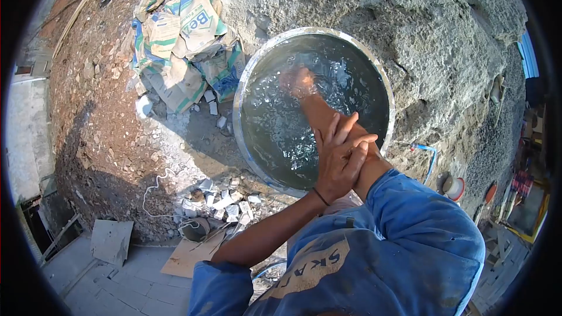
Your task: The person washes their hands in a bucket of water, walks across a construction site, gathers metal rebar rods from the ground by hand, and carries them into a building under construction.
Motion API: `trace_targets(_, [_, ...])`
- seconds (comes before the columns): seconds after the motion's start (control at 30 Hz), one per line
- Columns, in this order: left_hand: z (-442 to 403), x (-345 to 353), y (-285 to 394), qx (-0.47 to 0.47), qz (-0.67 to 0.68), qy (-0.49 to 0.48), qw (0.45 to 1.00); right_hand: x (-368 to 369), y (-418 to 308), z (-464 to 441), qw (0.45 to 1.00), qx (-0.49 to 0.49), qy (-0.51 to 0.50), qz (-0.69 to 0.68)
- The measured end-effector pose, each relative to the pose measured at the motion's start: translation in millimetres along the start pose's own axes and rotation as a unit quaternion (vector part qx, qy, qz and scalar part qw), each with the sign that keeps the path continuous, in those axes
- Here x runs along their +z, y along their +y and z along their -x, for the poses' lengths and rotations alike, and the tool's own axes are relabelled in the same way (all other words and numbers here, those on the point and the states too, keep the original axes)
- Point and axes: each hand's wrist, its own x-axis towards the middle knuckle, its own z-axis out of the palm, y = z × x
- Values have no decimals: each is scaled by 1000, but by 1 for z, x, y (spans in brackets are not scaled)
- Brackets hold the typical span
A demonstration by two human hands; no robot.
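Note:
A round tub (237, 111) full of murky greenish-grey water (269, 123) stands in front of me. My right hand (298, 82) is under the rippling surface, its fingers blurred by water and splash. Across my wet right forearm (320, 114) lies my left hand (341, 161), touching it with fingers stretched and spread. No object shows in the left hand. A dark band (320, 196) circles the left wrist. Both arms come from blue sleeves, and the right one passes over the tub's near rim.
Crumpled paper sacks (187, 41) lie left of the tub. White broken pieces (231, 203), a small round container (195, 229) and a flat board (184, 256) are at the lower left. A rough wall (451, 52) rises behind; a blue pipe (432, 164) and a spool (453, 188) stand right.

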Motion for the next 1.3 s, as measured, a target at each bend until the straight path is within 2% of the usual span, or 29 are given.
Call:
trace_targets(0.03, [-16,12,-29,-100,-15,87,991,1,-4,-4,984,41,2,-175])
trace_targets(0.07, [-30,14,-48,-200,86,103,971,1,2,-15,949,67,0,-307])
trace_targets(0.13, [-58,4,-85,-360,385,101,844,5,2,-13,862,71,-24,-501])
trace_targets(0.17, [-72,9,-115,-330,412,139,838,4,2,-6,816,62,-54,-572])
trace_targets(0.27, [-86,33,-173,-275,362,252,854,-8,-14,44,770,37,-103,-629])
trace_targets(0.3, [-78,26,-143,-237,450,227,831,-12,-21,58,743,25,-125,-657])
trace_targets(0.4, [-91,20,-159,-149,555,251,779,-21,-32,90,702,56,-166,-690])
trace_targets(0.47, [-96,12,-181,-160,521,251,800,-29,-33,107,791,45,-236,-562])
trace_targets(0.5, [-95,11,-189,-230,469,227,822,-21,-40,123,897,7,-172,-406])
trace_targets(0.53, [-94,-12,-203,-212,425,72,877,-11,-43,136,965,-38,-104,-237])
trace_targets(0.57, [-92,-36,-216,-155,350,-94,919,-8,-34,145,986,-155,-36,52])
trace_targets(0.6, [-91,-59,-230,-72,279,-228,930,-6,-33,150,986,-153,-39,50])
trace_targets(0.63, [-84,-35,-201,-90,430,-92,894,-6,-37,153,977,-180,-67,95])
trace_targets(0.7, [-70,3,-146,-115,673,182,707,-15,-44,153,962,-176,-138,159])
trace_targets(0.73, [-64,-2,-138,-118,673,180,708,-22,-47,151,956,-148,-181,179])
trace_targets(0.8, [-57,-18,-132,-165,542,19,824,-21,-27,142,937,-205,-133,249])
trace_targets(0.83, [-59,-10,-163,-145,541,4,828,-21,-16,134,928,-224,-116,274])
trace_targets(0.87, [-62,6,-188,-148,545,5,825,-22,-5,124,973,-127,-106,162])
trace_targets(0.93, [-70,30,-213,-317,616,212,690,-20,8,95,992,69,-82,-67])
trace_targets(0.97, [-72,32,-204,-327,537,313,712,-20,15,76,968,165,-65,-180])
trace_targets(1.0, [-71,38,-200,-327,538,316,710,-19,25,57,920,259,-47,-290])
trace_targets(1.07, [-61,49,-194,-133,509,428,735,-30,45,35,921,236,-52,-305])
trace_targets(1.1, [-63,46,-195,-154,514,402,742,-33,48,39,982,118,-50,-139])
trace_targets(1.13, [-59,43,-196,-160,511,405,741,-36,54,47,999,-4,-45,30])
trace_targets(1.17, [-63,38,-195,-218,252,380,863,-40,51,47,970,-135,-38,199])
trace_targets(1.2, [-71,32,-195,-256,-28,325,910,-41,45,46,895,-262,-29,360])
trace_targets(1.23, [-74,27,-192,-415,-19,188,890,-39,33,55,841,-318,-30,437])
trace_targets(1.27, [-77,21,-188,-415,-91,116,898,-38,22,64,776,-375,-21,506])
trace_targets(1.3, [-80,16,-189,-401,-162,54,900,-33,-7,98,899,-230,-133,349])
